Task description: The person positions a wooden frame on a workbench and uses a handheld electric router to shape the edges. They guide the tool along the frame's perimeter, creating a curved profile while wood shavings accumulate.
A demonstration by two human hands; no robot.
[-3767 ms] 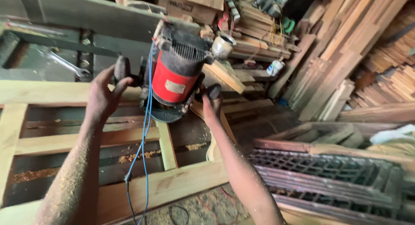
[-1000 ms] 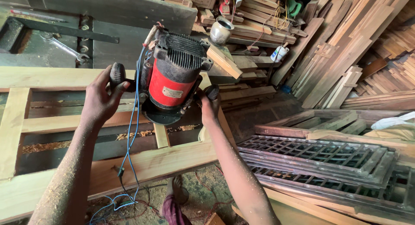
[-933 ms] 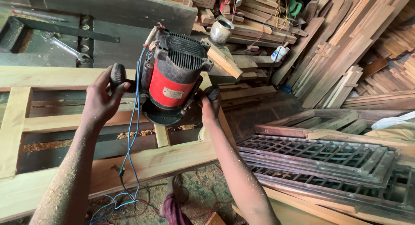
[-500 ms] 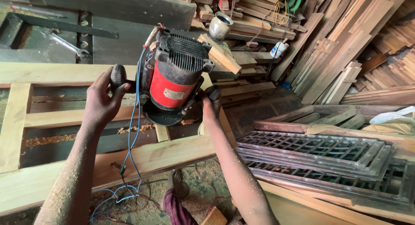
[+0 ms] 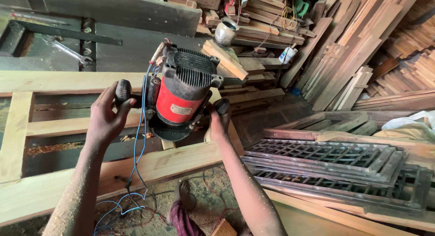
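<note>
A: Starting at the left, what has the left hand (image 5: 106, 120) got?

B: It is wrapped around the router's left knob (image 5: 123, 92), fingers curled over the black grip, thumb along the side. Just beyond that hand, to its left, runs the pale wooden frame (image 5: 54, 127), with sawdust lying in the gap under the rail.

A: And between the hands?

B: The router (image 5: 181, 98) itself, red body with a black finned top, tilted so its round base faces down toward the frame's short upright. I cannot tell whether the base sits flat on the wood or hangs a little off it. The blue cable (image 5: 138, 141) drops from the motor just inside the left hand, down to the floor.

A: The right hand (image 5: 217, 125)?

B: Closed on the right knob (image 5: 221, 106), pressing from below; the palm is mostly hidden.

A: How would you handle it well from here?

B: Judging by the tilt, I would level the base on the rail, keep equal pressure through both knobs, and flick the cable away from the cutting line. The bare foot (image 5: 183, 197) below the right forearm looks close to it too.

A: Anything further right?

B: Dark lattice panels (image 5: 335, 168), well away from the right hand.
</note>
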